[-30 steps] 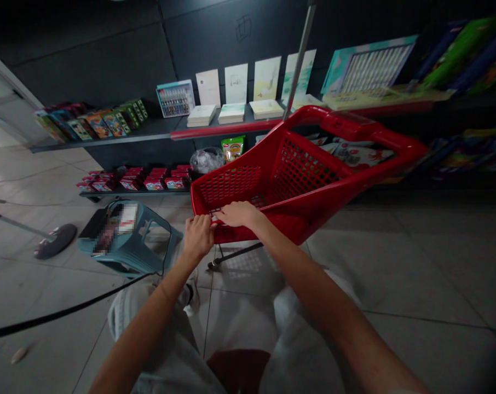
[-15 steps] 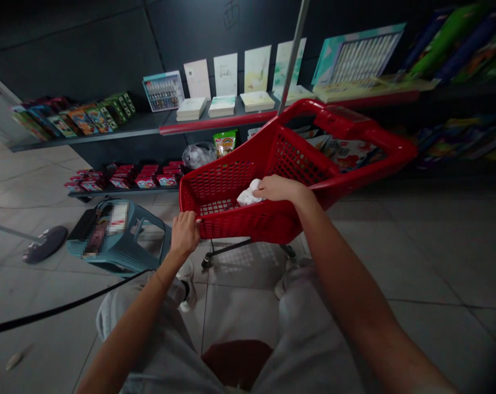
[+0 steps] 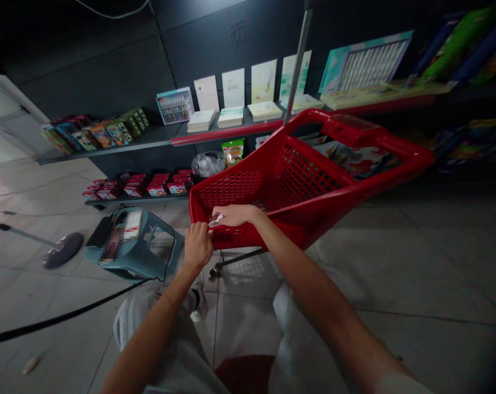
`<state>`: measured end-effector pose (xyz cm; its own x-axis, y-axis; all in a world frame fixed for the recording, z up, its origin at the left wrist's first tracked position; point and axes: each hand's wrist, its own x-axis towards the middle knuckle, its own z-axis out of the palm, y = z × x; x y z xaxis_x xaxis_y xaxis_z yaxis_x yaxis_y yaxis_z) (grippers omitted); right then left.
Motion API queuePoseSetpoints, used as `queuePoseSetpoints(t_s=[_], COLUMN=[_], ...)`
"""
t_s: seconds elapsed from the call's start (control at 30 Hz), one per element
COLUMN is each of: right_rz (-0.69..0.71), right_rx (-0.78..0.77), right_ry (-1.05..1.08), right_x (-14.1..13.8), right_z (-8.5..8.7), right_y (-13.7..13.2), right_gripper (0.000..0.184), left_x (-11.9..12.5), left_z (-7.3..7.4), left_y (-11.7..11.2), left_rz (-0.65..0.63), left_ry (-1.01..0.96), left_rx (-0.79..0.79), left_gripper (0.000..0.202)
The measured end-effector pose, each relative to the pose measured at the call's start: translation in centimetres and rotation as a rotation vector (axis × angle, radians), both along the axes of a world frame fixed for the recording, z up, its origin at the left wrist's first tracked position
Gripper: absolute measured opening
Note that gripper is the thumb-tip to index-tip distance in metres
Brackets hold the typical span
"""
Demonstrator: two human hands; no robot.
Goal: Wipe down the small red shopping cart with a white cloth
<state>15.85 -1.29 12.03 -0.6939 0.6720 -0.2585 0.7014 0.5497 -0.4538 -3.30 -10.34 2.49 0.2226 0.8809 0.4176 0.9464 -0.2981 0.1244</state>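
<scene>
The right hand (image 3: 234, 214) is resting close beside the left hand (image 3: 199, 243) now; half a second ago it was hanging over the middle of the cart, and more of the white bundle was showing. The left hand is staying at the same corner.

The red shopping cart (image 3: 334, 201) is standing in front of the person, with its handle pointing off to the right. The left fingers are curling over the rim at the near corner, the one away from the handle, and they are holding on there. The right fingers are closing on a white cloth (image 3: 216, 220). Only a little bit of it is peeking out at the rim, between the two hands; the rest is hiding under the right hand. I am not able to tell how hard the cloth is pressing.

It looks like the hands are working on the rim, and rubbing that corner with the cloth seems to be the step going on. The next move is calling for a steady left hold, so the cart is not rolling, and for the right fingers to be keeping the cloth snug.

A blue-grey stool (image 3: 153, 257) is standing near the left hand, and booklets (image 3: 234, 87) are standing on the shelf (image 3: 227, 133) behind the cart.
</scene>
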Motion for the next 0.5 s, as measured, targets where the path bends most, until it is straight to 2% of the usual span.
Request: queuePoseSetpoints(t_s=[0.13, 0.23, 0.33, 0.4, 0.5], right_rz=[0.127, 0.076, -0.043, -0.184, -0.446], right_rx=[0.022, 0.067, 0.095, 0.134, 0.316], right_ry=[0.062, -0.017, -0.195, -0.284, -0.29], right_x=[0.0, 1.5, 4.9, 8.1, 12.6], right_z=[-0.6, -0.3, 1.1, 2.1, 2.7], right_y=[0.3, 0.0, -0.7, -1.5, -2.9], right_gripper=[0.032, 0.036, 0.037, 0.036, 0.036], left_x=[-0.1, -0.2, -0.1, -0.1, -0.2], left_z=[0.2, 0.4, 0.5, 0.6, 0.7], left_y=[0.1, 0.1, 0.1, 0.2, 0.3], left_rz=[-0.016, -0.017, -0.003, 0.005, 0.007], left_ry=[0.054, 0.098, 0.104, 0.093, 0.076], left_rx=[0.023, 0.018, -0.005, -0.017, -0.029], left_gripper=[0.026, 0.025, 0.023, 0.023, 0.023])
